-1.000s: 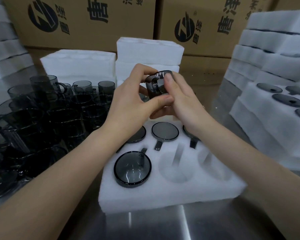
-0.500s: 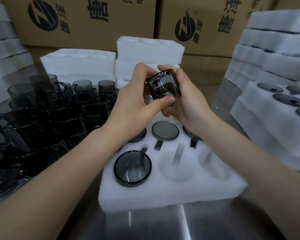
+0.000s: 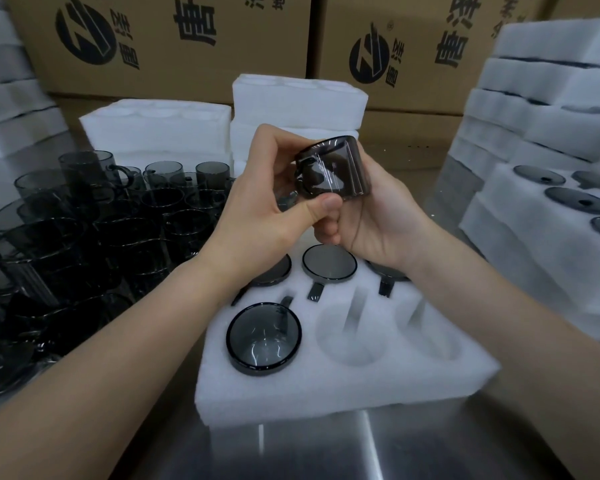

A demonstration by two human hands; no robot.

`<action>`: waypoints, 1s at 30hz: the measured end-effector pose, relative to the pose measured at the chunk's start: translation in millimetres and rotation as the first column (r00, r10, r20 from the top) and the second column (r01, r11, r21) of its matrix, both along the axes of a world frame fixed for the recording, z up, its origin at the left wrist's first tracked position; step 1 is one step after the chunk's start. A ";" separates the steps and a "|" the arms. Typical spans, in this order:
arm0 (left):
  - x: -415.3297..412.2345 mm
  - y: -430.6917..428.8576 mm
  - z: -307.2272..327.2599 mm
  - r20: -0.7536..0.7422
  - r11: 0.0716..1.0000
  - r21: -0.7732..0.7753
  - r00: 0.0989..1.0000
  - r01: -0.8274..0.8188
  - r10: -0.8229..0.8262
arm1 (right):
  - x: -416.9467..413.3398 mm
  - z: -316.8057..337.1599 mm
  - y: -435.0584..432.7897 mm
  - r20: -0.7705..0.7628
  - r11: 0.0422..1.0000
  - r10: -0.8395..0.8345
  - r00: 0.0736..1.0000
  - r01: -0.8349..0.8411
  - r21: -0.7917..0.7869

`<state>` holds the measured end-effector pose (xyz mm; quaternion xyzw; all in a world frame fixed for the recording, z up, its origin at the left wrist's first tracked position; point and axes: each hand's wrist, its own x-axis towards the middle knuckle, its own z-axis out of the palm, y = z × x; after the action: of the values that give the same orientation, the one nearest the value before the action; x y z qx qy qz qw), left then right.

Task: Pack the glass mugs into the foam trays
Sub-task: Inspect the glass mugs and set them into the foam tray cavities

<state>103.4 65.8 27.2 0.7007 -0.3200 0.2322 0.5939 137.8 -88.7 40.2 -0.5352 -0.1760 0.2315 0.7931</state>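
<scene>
Both hands hold one smoky grey glass mug (image 3: pixel 333 168) in the air above the white foam tray (image 3: pixel 343 386). My left hand (image 3: pixel 267 206) pinches its lower edge with the thumb, and my right hand (image 3: pixel 378 216) cups it from behind and below. The mug lies tilted on its side, its handle facing me. In the tray, a mug (image 3: pixel 264 337) sits upside down in the front-left pocket. Three more mugs fill the back row, the middle one (image 3: pixel 329 263) in plain sight. The front-middle pocket (image 3: pixel 354 336) and the front-right pocket (image 3: pixel 426 330) hold nothing.
Several loose grey mugs (image 3: pixel 94 233) crowd the steel table at the left. Stacks of foam trays stand behind (image 3: pixel 298 95), at back left (image 3: pixel 156 129) and at right (image 3: pixel 548 81); one right-hand tray (image 3: pixel 534 237) holds mugs. Cardboard boxes (image 3: pixel 160 43) line the back.
The held mug has been turned in my hands and drifted slightly right, so more of its side wall and handle now face me. The tray and its mugs have not moved.
</scene>
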 end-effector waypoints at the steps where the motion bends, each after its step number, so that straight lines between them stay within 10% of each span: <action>1: 0.4 -0.1 -0.3 -0.001 1.000 -0.009 1.000 0.014 -0.014 | 0.0 -0.1 0.0 -0.011 1.000 0.019 1.000 -0.019 0.008; 11: 0.7 -5.1 -0.4 0.063 0.973 0.199 0.992 -0.118 0.108 | -1.0 1.4 0.1 -0.036 0.999 -0.047 0.998 0.048 0.025; 30: 1.5 -6.8 -0.8 0.065 0.874 0.318 0.928 -0.368 0.368 | -8.1 -5.6 10.4 0.557 0.843 -0.269 0.786 0.471 -0.258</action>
<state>104.8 59.0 26.4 0.8365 -0.2156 0.2859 0.4149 129.7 -78.3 34.6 -0.7450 -0.2155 -0.0488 0.6294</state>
